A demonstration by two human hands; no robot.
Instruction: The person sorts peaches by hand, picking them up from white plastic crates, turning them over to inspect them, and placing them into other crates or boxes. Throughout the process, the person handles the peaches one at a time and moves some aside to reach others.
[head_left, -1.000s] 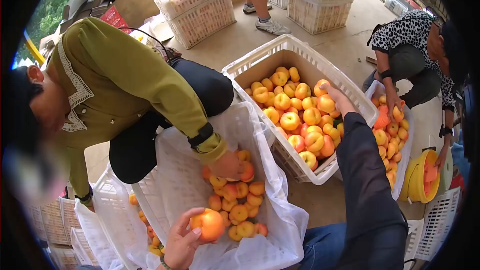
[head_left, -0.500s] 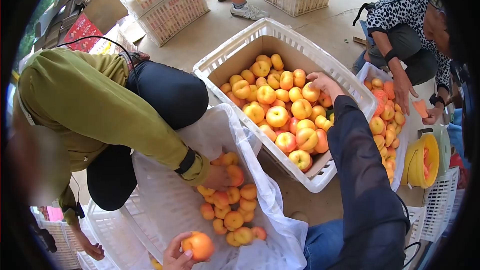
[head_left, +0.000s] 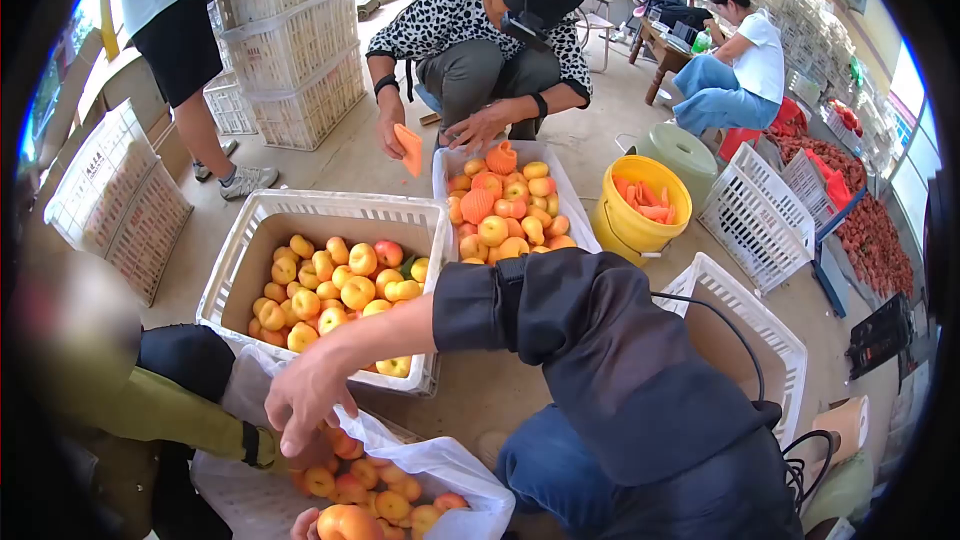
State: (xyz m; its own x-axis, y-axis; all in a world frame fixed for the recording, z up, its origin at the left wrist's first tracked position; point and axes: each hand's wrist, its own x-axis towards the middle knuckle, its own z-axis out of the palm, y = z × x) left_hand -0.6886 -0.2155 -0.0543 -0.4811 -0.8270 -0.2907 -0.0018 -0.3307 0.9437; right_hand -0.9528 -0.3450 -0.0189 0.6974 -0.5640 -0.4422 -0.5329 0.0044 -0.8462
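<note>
At the bottom edge, my left hand (head_left: 304,524) is partly out of view and holds a round orange-yellow peach (head_left: 348,523). My right hand (head_left: 312,388), in a dark sleeve, hangs over the lined crate (head_left: 455,470) with its fingers apart and no fruit visible in them. Several peaches (head_left: 392,507) lie in that crate on white sheeting. Another person's olive sleeve (head_left: 160,410) reaches into the same crate, and that hand is mostly hidden below mine. Ahead stands a white crate (head_left: 330,205) lined with cardboard, full of peaches (head_left: 357,292).
A crouching person holds an orange foam net (head_left: 409,148) over a crate of peaches (head_left: 493,231), some netted. A yellow bucket (head_left: 625,225) contains more nets. Stacked crates (head_left: 290,40) stand behind; a cardboard-lined crate (head_left: 785,340) sits at right, with a cable across it.
The head view has swung to the right. My right hand has left the peaches in the cardboard-lined crate and moved over the sheeted crate. My left hand still holds its peach.
</note>
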